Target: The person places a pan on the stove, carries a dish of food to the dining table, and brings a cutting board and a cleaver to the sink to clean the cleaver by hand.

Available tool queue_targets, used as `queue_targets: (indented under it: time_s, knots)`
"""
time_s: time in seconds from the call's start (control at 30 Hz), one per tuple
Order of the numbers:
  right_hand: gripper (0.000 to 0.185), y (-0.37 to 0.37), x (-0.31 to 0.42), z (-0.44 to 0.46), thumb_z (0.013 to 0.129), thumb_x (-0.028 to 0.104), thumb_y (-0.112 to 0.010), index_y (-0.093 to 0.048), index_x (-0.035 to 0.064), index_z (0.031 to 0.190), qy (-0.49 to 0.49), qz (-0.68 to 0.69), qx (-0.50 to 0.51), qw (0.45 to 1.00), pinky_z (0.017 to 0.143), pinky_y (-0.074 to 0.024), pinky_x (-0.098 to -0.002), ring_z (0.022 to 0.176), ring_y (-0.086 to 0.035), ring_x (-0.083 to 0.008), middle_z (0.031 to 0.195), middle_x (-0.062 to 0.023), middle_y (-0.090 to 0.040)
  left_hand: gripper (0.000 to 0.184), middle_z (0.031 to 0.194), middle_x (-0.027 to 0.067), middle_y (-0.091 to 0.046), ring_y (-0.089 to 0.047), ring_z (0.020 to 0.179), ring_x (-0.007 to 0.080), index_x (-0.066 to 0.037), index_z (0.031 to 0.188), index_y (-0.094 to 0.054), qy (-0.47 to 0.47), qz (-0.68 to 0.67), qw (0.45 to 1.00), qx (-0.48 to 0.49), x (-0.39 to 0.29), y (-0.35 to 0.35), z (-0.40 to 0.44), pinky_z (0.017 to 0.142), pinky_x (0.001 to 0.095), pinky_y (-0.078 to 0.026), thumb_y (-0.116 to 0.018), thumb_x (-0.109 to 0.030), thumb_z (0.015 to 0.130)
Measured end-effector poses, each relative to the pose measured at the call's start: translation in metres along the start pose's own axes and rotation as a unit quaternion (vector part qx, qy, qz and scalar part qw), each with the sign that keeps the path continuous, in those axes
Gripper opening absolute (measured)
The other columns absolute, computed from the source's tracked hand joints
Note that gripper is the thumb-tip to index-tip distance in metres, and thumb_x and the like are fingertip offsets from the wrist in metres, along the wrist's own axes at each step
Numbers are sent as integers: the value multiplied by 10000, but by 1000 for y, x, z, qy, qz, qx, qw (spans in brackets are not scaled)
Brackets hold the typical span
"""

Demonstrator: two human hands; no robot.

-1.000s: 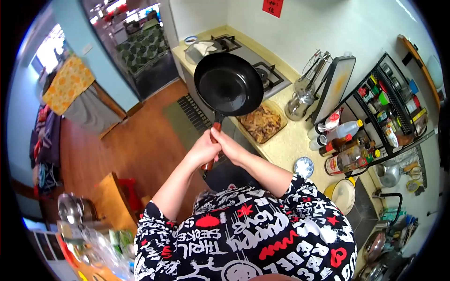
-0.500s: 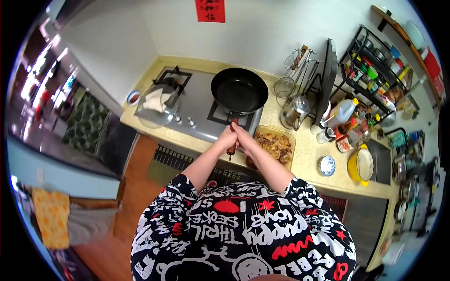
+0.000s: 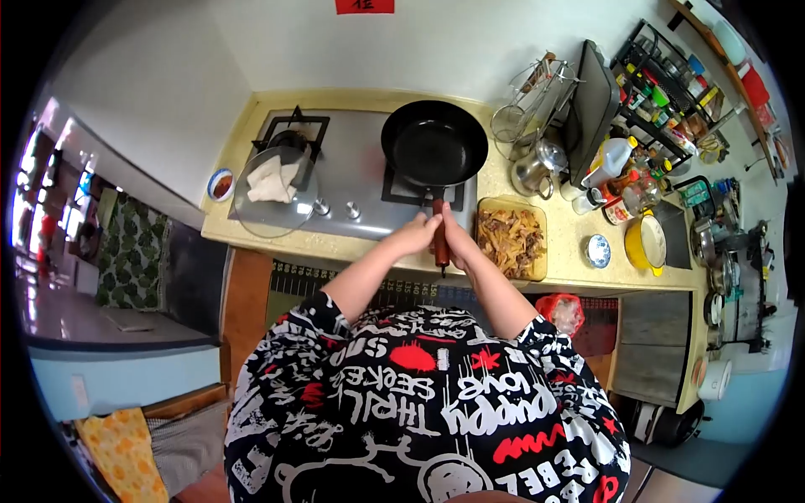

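A black frying pan rests on the right burner of the gas stove, its reddish-brown handle pointing toward me. From the left, my left hand holds the handle, its fingertips against the upper part. My right hand grips the same handle from the right, with some fingers hidden behind it. Just right of the hands, a glass dish of cooked brown food stands on the counter. Over the left burner lies a clear glass lid with a white folded cloth on it.
A metal kettle stands right of the stove, near several bottles. Farther right are a small blue-and-white bowl and a yellow pot by the sink. A small dish sits at the counter's left end.
The view has shifted, so the counter sits differently in frame. Both hands stay at the pan's handle, but they look less tightly clasped, with more of the handle showing between them.
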State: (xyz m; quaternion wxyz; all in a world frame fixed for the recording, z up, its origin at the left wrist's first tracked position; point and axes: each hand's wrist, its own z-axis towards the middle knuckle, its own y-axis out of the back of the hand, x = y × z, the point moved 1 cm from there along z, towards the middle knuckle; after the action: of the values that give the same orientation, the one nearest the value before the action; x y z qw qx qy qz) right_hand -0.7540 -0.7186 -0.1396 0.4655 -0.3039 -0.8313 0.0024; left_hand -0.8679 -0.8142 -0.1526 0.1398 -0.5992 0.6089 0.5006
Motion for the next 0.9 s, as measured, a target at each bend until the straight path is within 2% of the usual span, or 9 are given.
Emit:
queue_targets:
  time_s: [0.07, 0.1, 0.17, 0.23, 0.27, 0.37, 0.53, 0.67, 0.9]
  knots:
    - [702, -18, -6, -23, 999, 683, -410, -457, 81, 1357, 35, -11, -73, 997, 686, -542, -343, 849, -646, -191, 1098, -100, -598, 595, 1223, 262, -585, -637, 1029, 411, -13, 1249, -515, -26, 172, 983, -65, -14, 43, -48, 875, 475, -514, -441, -552, 1007]
    - [694, -15, -16, -21, 990, 666, -457, -394, 114, 1407, 27, -7, -71, 997, 635, -554, -356, 849, -667, -201, 1117, -113, -591, 542, 1183, 233, -576, -638, 988, 408, -29, 1227, -520, -50, 244, 954, -167, 11, 49, -47, 865, 478, -521, -510, -515, 986]
    - [579, -26, -22, -43, 998, 494, -578, -375, 125, 1395, 42, -18, -79, 996, 569, -541, -302, 774, -672, -195, 1108, -122, -602, 472, 1117, 172, -560, -652, 945, 380, -69, 1198, -520, -55, 371, 878, -297, 41, 69, -47, 827, 458, -546, -650, -435, 931]
    - [487, -30, -28, -50, 983, 299, -646, -380, 118, 1347, 46, -5, -94, 995, 467, -477, -241, 637, -617, -163, 1015, -101, -621, 485, 1113, 161, -553, -656, 933, 366, -75, 1199, -517, -39, 433, 852, -291, 63, 91, -37, 798, 449, -553, -638, -463, 935]
    - [408, -22, -34, -43, 981, 274, -634, -397, 109, 1270, 58, -28, -89, 994, 422, -415, -250, 549, -521, -120, 881, -61, -589, 491, 1111, 155, -550, -657, 927, 359, -79, 1200, -516, -34, 466, 839, -280, 75, 99, -30, 784, 444, -557, -632, -477, 937]
    - [325, -28, -31, -46, 978, 228, -615, -410, 131, 1211, 46, -7, -109, 993, 396, -283, -247, 464, -348, -68, 766, -9, -472, 488, 1132, 170, -608, -678, 968, 345, -96, 1207, -514, -10, 499, 845, -192, 91, 118, -10, 766, 442, -562, -593, -506, 956]
    - [344, -31, -21, -54, 978, 250, -617, -406, 126, 1220, 17, -58, -119, 991, 394, -289, -256, 452, -357, -80, 766, -20, -483, 497, 1003, 163, -709, -702, 965, 328, -72, 1156, -526, -67, 535, 835, -108, 133, 121, 37, 787, 429, -562, -528, -539, 984]
    - [354, -41, -20, -54, 984, 291, -615, -419, 81, 1191, 24, -85, -138, 986, 365, -306, -268, 426, -391, -93, 715, -33, -499, 468, 866, 135, -725, -732, 799, 294, -71, 1063, -523, -47, 518, 840, -153, 134, 112, 36, 661, 403, -581, -550, -531, 979]
    - [385, -57, -22, -52, 987, 325, -604, -423, 46, 1181, 36, -99, -155, 982, 355, -325, -279, 386, -387, -110, 634, -30, -487, 536, 897, 124, -755, -758, 826, 274, -80, 1054, -530, 39, 467, 864, -183, 134, 101, 51, 675, 367, -594, -559, -605, 951]
